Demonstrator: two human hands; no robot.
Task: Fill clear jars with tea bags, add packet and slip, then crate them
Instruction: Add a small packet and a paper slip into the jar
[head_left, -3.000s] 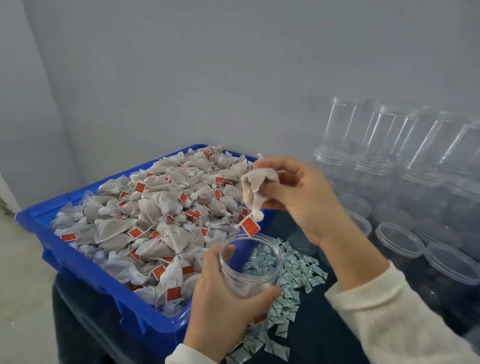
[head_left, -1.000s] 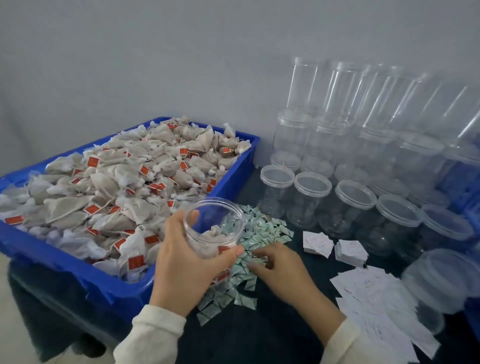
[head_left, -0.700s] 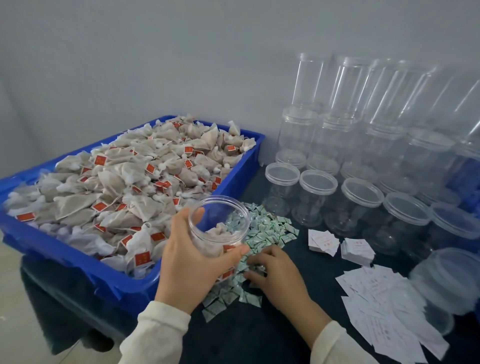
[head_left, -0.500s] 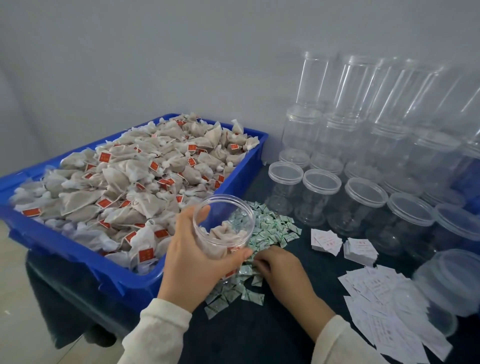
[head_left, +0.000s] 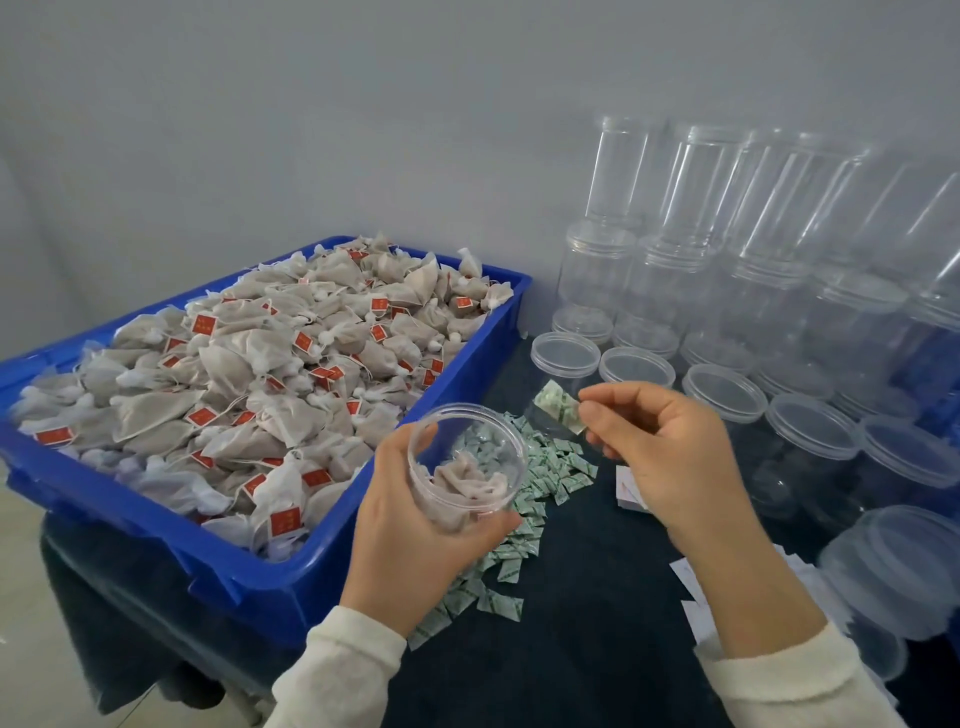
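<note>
My left hand (head_left: 410, 525) grips a clear jar (head_left: 466, 462) with several tea bags inside, its mouth tilted toward me. My right hand (head_left: 670, 457) pinches a small green-and-white packet (head_left: 560, 405) between thumb and fingers, just right of and above the jar's rim. A heap of the same packets (head_left: 540, 483) lies on the dark table under the jar. A blue crate (head_left: 270, 577) at the left is piled with tea bags (head_left: 249, 374) with red tags. White paper slips (head_left: 631, 488) lie to the right, partly behind my right hand.
Several empty clear jars (head_left: 724, 389) stand open at the right, with taller stacks (head_left: 691, 208) against the grey wall. Clear lids (head_left: 893, 571) sit at the lower right. More slips (head_left: 691, 577) lie beside my right forearm. The table's left edge ends below the crate.
My right hand has lifted off the packet heap with one packet pinched and brought it up beside the jar's mouth. The left hand still holds the jar in the same place.
</note>
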